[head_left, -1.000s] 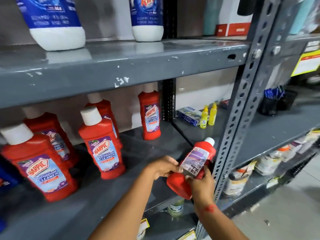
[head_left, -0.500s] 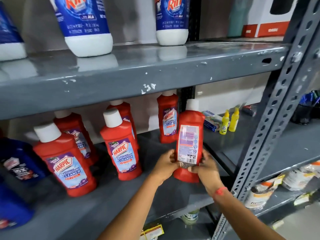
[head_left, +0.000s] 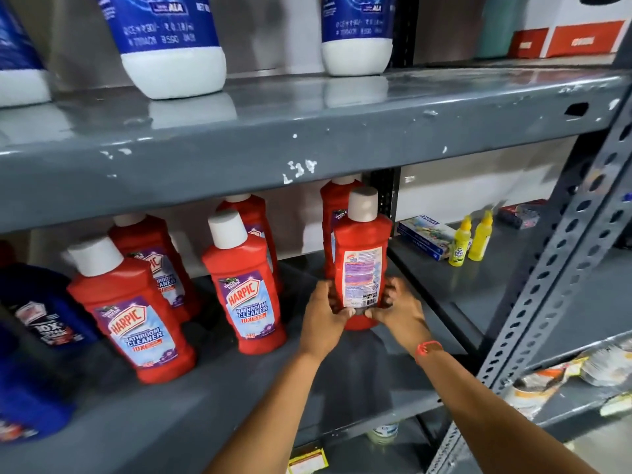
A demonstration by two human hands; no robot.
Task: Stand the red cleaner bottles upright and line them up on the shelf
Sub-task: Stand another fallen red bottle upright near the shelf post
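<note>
Both hands grip one red Harpic bottle (head_left: 360, 268) low on its sides, upright, back label facing out. Left hand (head_left: 325, 316) and right hand (head_left: 398, 311) fingers wrapped tight around it. Base at the grey shelf (head_left: 239, 398), right of five other upright red bottles (head_left: 244, 285).

Glossy red plastic bottles (head_left: 239, 289), chipped painted-metal shelf (head_left: 307, 145)

Bottles on the middle shelf (head_left: 359, 381).
I see five bottles (head_left: 244, 289) standing left of and behind the held bottle (head_left: 362, 265); box (head_left: 425, 236) right.
</note>
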